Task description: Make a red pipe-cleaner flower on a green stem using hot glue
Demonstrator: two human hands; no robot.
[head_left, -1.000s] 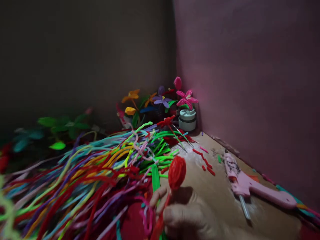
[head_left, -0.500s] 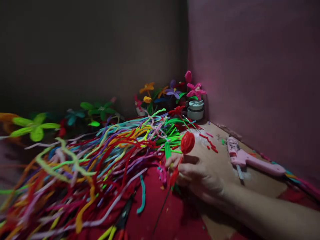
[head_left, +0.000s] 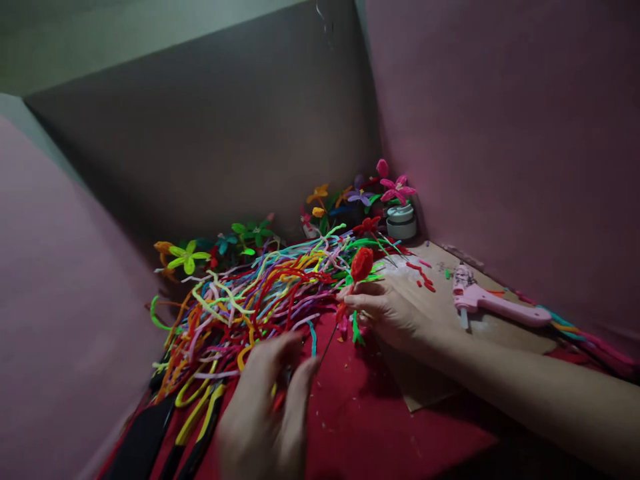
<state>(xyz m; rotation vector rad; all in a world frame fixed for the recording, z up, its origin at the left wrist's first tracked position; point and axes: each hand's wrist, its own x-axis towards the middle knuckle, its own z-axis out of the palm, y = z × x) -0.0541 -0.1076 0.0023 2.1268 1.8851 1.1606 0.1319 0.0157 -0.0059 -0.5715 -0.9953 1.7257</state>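
A red fuzzy bud (head_left: 362, 265) on a thin dark wire stem stands upright in my right hand (head_left: 385, 310), whose fingers pinch the stem just below the bud. Red and green fuzzy strands hang by those fingers. My left hand (head_left: 265, 407) is in the lower middle, slightly blurred, with thumb and fingers apart. Something with red and yellow handles (head_left: 278, 399) shows between its thumb and fingers; whether the hand touches it cannot be told. A big heap of coloured pipe cleaners (head_left: 280, 283) lies behind and left of the hands.
A pink glue gun (head_left: 500, 303) lies on brown cardboard (head_left: 440, 320) at the right. Fuzzy flowers (head_left: 397, 189) stand along the back, near a round pale container (head_left: 401, 222). Yellow-and-black handled pliers (head_left: 200, 420) and a black flat object (head_left: 143, 437) lie at the lower left.
My left hand has come into view at the lower middle. The camera view has shifted and tilted, showing more wall and the left side. My right hand still holds the red bud's stem.
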